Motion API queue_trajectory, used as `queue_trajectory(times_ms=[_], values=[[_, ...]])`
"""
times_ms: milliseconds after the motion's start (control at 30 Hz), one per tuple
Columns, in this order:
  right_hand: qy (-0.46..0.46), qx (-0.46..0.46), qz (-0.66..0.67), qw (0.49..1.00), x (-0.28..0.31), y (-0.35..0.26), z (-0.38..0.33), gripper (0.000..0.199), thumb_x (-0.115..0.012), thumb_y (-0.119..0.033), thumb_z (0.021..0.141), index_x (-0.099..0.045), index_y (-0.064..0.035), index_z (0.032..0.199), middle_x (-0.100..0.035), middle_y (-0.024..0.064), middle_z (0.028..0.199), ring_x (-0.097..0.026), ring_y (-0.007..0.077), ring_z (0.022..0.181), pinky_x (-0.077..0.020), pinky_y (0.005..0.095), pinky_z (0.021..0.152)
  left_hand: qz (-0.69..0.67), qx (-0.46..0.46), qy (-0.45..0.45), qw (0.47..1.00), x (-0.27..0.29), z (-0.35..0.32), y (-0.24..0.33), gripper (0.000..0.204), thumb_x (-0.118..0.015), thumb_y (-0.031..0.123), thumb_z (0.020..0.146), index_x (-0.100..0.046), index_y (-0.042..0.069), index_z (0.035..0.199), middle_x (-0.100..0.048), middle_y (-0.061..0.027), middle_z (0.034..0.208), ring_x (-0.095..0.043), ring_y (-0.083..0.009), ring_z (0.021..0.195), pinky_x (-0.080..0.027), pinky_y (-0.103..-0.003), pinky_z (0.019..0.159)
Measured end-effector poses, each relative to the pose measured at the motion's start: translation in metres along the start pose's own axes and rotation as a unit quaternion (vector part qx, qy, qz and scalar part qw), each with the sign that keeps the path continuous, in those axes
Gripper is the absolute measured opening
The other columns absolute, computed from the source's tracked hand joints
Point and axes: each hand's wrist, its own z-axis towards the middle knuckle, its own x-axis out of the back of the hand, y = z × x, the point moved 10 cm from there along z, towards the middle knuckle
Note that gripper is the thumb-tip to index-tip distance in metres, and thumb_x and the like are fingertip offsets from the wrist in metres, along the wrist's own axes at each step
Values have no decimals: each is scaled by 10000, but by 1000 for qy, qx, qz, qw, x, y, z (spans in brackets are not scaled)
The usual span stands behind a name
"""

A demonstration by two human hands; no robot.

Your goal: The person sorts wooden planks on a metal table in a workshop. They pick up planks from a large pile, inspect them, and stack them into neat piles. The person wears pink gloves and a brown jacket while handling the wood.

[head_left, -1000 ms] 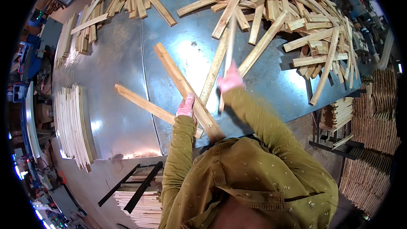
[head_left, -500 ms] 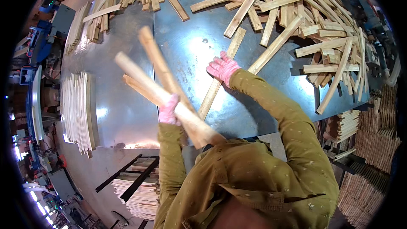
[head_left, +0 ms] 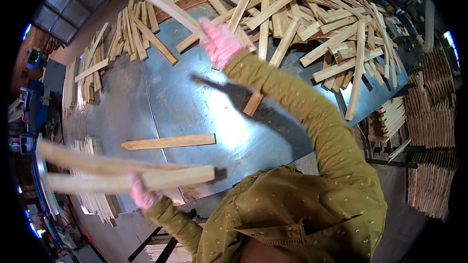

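Note:
My left hand [head_left: 144, 194], in a pink glove, is closed round pale wooden slats [head_left: 170, 178] at the near left; at least two show, blurred and fanned apart at their far ends. My right hand [head_left: 222, 44], also in a pink glove, grips one end of another wooden slat [head_left: 161, 6] raised above the far side of the metal table [head_left: 190, 112]. That slat points up and to the left. Between my hands a single slat [head_left: 168, 141] lies flat on the table, crossing its seam.
A large heap of loose slats [head_left: 292, 24] covers the far right of the table. Smaller bundles [head_left: 134, 29] lie at the far left, and a neat row [head_left: 92, 190] sits by the left edge. Stacked wood [head_left: 429, 112] stands right of the table.
My left hand has swung left with its slats. My right hand, earlier flat on a slat, has moved up and away and holds one raised. A lone slat now lies crosswise at centre left.

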Motion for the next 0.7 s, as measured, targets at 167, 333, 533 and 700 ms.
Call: queue_trajectory(times_ms=[167, 333, 533, 700], values=[[-39, -66, -185, 980, -108, 17, -132, 429, -582, -261, 909, -469, -128, 1301, -548, 184, 955, -607, 360, 822, -520, 473, 662, 122, 142, -144, 972, -86, -22, -178, 373, -551, 270, 925, -624, 18, 1191, -680, -114, 1085, -639, -209, 954, -517, -328, 802], [-170, -320, 15, 932, -159, 90, -237, 393, -547, -179, 943, -481, -69, 1314, -624, 160, 1115, -594, 311, 1032, -500, 385, 909, -98, 453, -163, 871, -154, -92, -266, 575, -701, 415, 855, -580, -19, 1212, -672, -110, 1023, -621, -222, 913, -518, -368, 776], [-98, -293, -346, 886, -21, 116, -172, 756, -531, -433, 935, -241, -26, 1501, -294, 191, 1539, -396, 300, 1356, -291, 356, 1153, 132, 348, -117, 921, -140, -76, -257, 573, -780, 343, 754, -596, -28, 1149, -669, -113, 964, -613, -227, 779, -495, -375, 694], [165, -505, -238, 813, 85, 208, -173, 1074, -755, -373, 761, -65, -97, 1536, -270, 247, 1520, -406, 414, 1321, -337, 408, 1122, 15, 380, -90, 921, -161, -64, -197, 509, -765, 286, 789, -583, -39, 1137, -663, -117, 938, -626, -217, 788, -508, -355, 701]])
